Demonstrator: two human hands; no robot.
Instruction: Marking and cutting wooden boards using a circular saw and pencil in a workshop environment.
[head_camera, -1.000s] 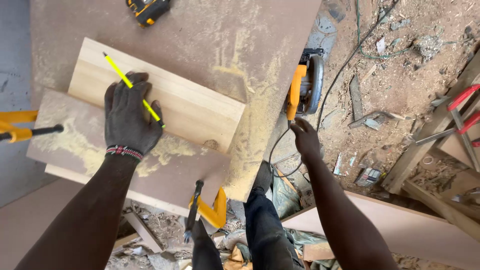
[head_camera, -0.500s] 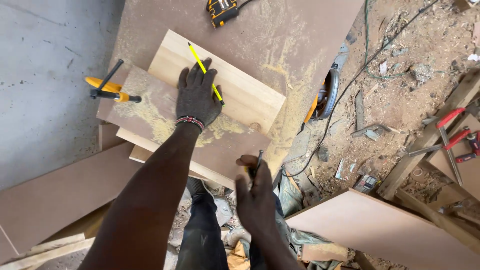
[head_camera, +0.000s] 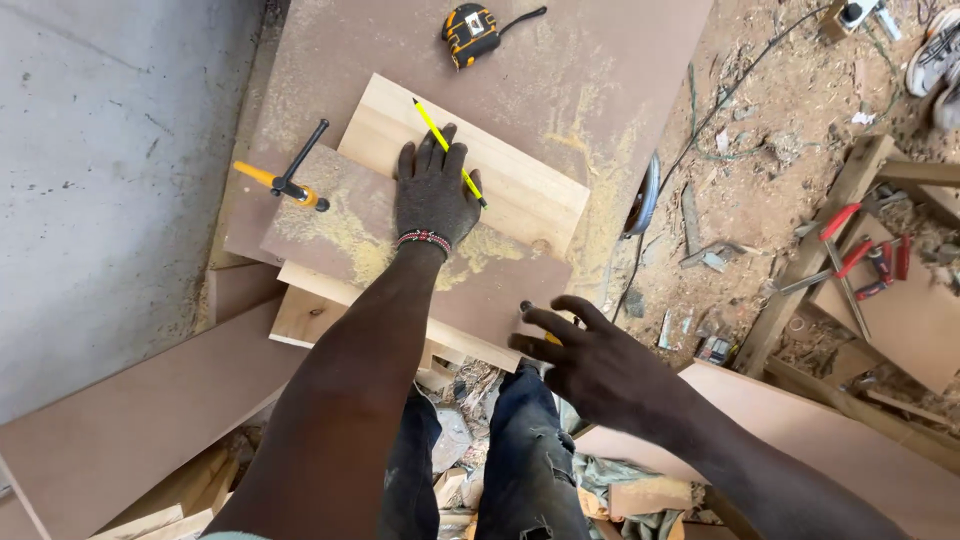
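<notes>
On the desk (head_camera: 620, 60): one yellow pencil (head_camera: 447, 150), one tape measure (head_camera: 472, 30), one pale wood plank (head_camera: 520, 190), one brown board (head_camera: 330, 230) and one yellow-handled clamp (head_camera: 285, 185) at its left edge. Two hands: left (head_camera: 432, 195), right (head_camera: 590, 365).

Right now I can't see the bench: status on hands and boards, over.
Left hand flat on brown board, yellow pencil under fingers. Right hand open at clamp handle. Tape measure clear.

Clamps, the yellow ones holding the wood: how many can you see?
2. One yellow bar clamp with a black handle grips the boards' left edge. A second clamp sits at the near edge, mostly hidden under the right hand. The left hand presses the boards. More may be hidden.
</notes>
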